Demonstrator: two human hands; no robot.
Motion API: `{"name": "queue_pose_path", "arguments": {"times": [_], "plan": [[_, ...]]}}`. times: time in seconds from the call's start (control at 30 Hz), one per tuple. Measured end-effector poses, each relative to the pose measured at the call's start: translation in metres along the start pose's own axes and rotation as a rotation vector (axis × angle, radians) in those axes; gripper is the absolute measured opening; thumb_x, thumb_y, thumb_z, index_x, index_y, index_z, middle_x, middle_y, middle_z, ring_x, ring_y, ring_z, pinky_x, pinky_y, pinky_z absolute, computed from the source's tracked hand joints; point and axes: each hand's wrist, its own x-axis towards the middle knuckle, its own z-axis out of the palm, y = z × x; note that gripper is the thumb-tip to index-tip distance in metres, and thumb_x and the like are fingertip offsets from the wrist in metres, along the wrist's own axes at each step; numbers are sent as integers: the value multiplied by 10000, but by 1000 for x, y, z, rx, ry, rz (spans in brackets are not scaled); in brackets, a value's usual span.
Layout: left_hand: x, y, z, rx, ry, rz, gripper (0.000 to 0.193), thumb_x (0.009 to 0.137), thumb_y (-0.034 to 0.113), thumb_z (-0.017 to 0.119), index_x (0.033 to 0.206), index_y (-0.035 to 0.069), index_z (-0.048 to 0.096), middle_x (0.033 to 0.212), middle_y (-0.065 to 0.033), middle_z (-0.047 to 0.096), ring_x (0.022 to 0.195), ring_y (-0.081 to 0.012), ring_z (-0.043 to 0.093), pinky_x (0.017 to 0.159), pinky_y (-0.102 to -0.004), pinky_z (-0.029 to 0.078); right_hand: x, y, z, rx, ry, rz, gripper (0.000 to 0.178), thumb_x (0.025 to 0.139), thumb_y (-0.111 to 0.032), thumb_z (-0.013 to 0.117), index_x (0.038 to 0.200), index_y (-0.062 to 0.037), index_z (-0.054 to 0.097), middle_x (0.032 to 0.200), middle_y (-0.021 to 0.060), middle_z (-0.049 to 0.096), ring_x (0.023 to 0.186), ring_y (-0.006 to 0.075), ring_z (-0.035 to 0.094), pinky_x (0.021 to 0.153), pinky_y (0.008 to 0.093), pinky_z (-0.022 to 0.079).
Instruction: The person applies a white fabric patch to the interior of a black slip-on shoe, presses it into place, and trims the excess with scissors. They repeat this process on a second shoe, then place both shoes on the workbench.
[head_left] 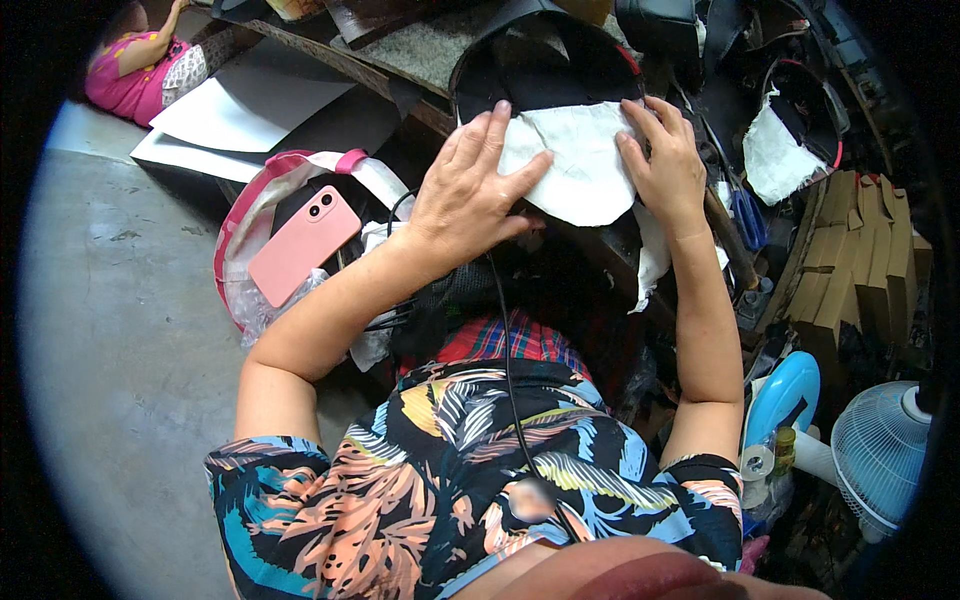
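Observation:
A white piece with a rounded lower edge (575,180), cloth or paper, lies across a black rounded item (540,70) with a bit of red along its rim. My left hand (468,190) rests on the white piece's left side, its fingers stretched and the thumb apart. At the right edge lies my right hand (665,165), fingers slightly bent and spread, thumb on the white surface. The undersides of both hands are hidden. A torn white scrap (650,262) hangs below my right hand.
To the left, a pink phone (305,245) lies on a pink-and-white bag (232,240). White sheets (245,100) are behind it, near a person in pink (130,75). On the right are folded cardboard pieces (850,260), a similar black-and-white item (785,150) and a blue fan (885,450).

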Motion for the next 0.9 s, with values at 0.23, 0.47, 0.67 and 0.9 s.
{"name": "queue_pose_path", "arguments": {"times": [0.23, 0.47, 0.67, 0.9], "plan": [[18, -39, -13, 1, -60, 173, 546, 672, 115, 723, 1206, 71, 616, 1182, -114, 649, 1070, -284, 605, 990, -435, 440, 0, -5, -1, 36, -17, 51, 361, 889, -266, 698, 1222, -124, 709, 1295, 97, 621, 1128, 286, 624, 934, 416, 539], [28, -50, -8, -47, 18, 129, 451, 657, 58, 680, 1106, 10, 674, 1115, -120, 676, 1010, -309, 613, 974, -403, 486, -1, 6, 1, 143, 7, 4, 372, 908, -273, 686, 1243, -112, 691, 1274, 106, 633, 1136, 293, 623, 927, 408, 535], [51, -54, -23, -98, 150, 132, 325, 703, 1, 639, 1015, 56, 713, 1044, -46, 729, 1011, -277, 627, 881, -384, 486, 6, 17, 0, 909, 47, 110, 508, 1015, -343, 574, 1427, -51, 530, 1327, 147, 605, 1161, 237, 589, 1017, 327, 447], [62, -52, -42, -1627, 600, -465, 239, 997, 84, 623, 1222, 1, 630, 1101, -72, 704, 960, -194, 677, 865, -343, 554, 18, -8, -36, 543, 393, -228, 694, 974, -584, 540, 1452, -81, 504, 1361, 162, 590, 1216, 323, 570, 1051, 430, 438]]}}
